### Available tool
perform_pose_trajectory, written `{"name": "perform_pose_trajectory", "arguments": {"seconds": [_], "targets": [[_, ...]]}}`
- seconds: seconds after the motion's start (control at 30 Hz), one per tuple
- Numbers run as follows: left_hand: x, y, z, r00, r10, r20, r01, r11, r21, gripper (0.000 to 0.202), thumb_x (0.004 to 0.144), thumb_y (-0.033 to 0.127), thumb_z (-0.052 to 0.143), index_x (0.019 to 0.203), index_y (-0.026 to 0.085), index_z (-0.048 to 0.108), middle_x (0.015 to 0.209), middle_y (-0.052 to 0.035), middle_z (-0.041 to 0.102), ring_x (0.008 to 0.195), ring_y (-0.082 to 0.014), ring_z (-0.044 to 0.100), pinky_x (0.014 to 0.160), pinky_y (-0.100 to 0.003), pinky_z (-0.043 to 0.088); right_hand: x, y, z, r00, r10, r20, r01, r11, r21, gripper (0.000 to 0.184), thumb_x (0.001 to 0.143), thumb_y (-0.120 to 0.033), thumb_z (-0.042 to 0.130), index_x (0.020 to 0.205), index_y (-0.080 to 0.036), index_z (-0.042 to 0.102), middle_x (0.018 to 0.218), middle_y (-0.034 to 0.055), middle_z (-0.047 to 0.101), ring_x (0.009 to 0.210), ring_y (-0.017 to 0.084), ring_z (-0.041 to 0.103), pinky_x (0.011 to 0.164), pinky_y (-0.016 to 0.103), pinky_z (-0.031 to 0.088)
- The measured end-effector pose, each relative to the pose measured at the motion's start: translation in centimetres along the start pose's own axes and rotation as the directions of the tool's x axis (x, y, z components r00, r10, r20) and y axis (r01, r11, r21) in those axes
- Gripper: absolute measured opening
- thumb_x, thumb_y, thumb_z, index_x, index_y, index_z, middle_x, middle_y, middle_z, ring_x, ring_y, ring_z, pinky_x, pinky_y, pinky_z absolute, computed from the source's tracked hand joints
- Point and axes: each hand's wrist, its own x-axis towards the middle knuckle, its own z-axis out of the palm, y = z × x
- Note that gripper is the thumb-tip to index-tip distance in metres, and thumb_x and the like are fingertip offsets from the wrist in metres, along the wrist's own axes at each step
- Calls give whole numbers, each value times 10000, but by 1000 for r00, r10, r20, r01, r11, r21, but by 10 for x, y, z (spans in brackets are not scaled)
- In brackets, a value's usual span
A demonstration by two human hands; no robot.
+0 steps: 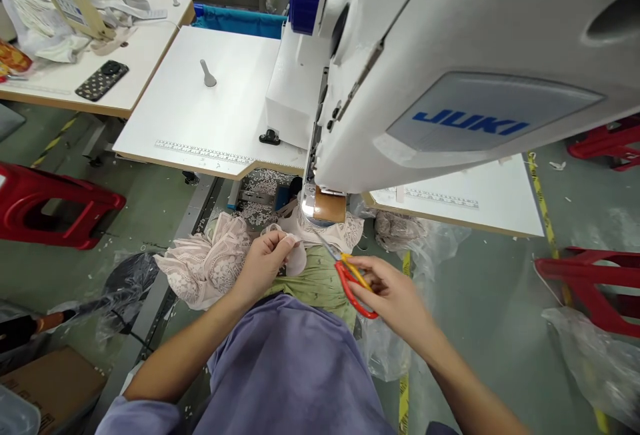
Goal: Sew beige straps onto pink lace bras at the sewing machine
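Note:
My left hand [270, 258] is closed in a pinch on a pale strap [297, 258] that loops down below its fingers. Scissors [357, 285] with one red and one yellow handle are in my right hand [395, 288]. Their blades point up and left, towards the sewing machine's [420, 75] rounded metal end and the lace there. Pale pink lace bras [210, 261] lie bunched beside my left wrist. More pale lace [345, 231] hangs under the machine's end, just beyond the blades. Exactly where the strap joins the lace is hidden.
A white machine table [215, 101] with a printed ruler edge spreads to the left, and another white tabletop [465, 201] to the right. Red stools [55, 205] stand at both sides. Clear plastic bags [385, 348] lie near the floor. A phone [103, 80] rests on the far left table.

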Motion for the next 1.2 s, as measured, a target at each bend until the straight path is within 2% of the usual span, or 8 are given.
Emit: {"name": "perform_pose_trajectory", "arguments": {"seconds": [0.3,0.4,0.57,0.67,0.8,1.0,1.1,1.2], "targets": [[1,7,5,989,-78,126,100,978,-182,307,869,460,641,782,166,657,641,31,534,513,-64,402,500,-204,322,67,16,-95,882,-273,-384,7,823,-568,380,957,-416,509,1246,-204,635,1236,187,648,1115,397,612,876,526,494],[-1,20,9,951,-149,270,176,981,-82,265,878,390,598,733,171,637,722,-18,635,534,-84,492,519,-220,380,64,-11,-64,820,-465,-335,217,793,-569,429,939,-445,573,1289,-198,589,1238,179,644,1166,373,595,951,526,486],[-2,33,13,883,-235,407,105,943,317,266,890,358,551,700,197,645,640,-30,640,496,-141,519,507,-270,401,52,-28,6,778,-596,199,626,712,-317,279,1018,-304,409,1152,-235,644,1108,101,721,1005,251,680,813,383,545],[-4,17,4,983,1,185,-82,899,431,174,888,362,604,865,214,693,778,-50,657,672,-182,570,649,-294,441,59,-11,4,908,-418,35,407,859,-310,270,1008,-360,412,984,-230,648,894,73,730,758,213,680,641,321,503],[-11,-34,1,980,198,37,-197,906,374,423,877,463,656,1233,237,638,942,-79,657,884,-227,603,835,-345,464,63,5,-11,966,6,-260,26,992,120,333,919,-536,542,776,-237,523,619,-10,576,544,160,541,507,264,401],[-24,-67,49,936,-93,338,220,907,-360,1009,675,915,514,1476,314,391,1153,-114,675,1090,-323,652,924,-483,513,44,-31,18,966,196,171,-239,408,881,349,819,-549,641,794,-227,511,593,-31,534,503,137,515,511,271,463],[-42,-49,51,969,48,242,37,942,-333,1067,605,977,469,1430,300,484,1282,-143,626,1266,-390,557,1024,-518,483,31,-54,19,973,108,206,-230,324,918,309,851,-513,637,920,-219,573,674,-17,590,559,135,562,555,264,493],[-53,-25,31,911,326,253,-330,944,-29,1126,547,915,633,1492,343,417,1438,-117,538,1438,-438,365,1175,-540,357,30,-70,4,997,1,83,-73,505,860,306,932,-512,533,1043,-235,600,874,31,659,747,175,631,654,295,524]]}}
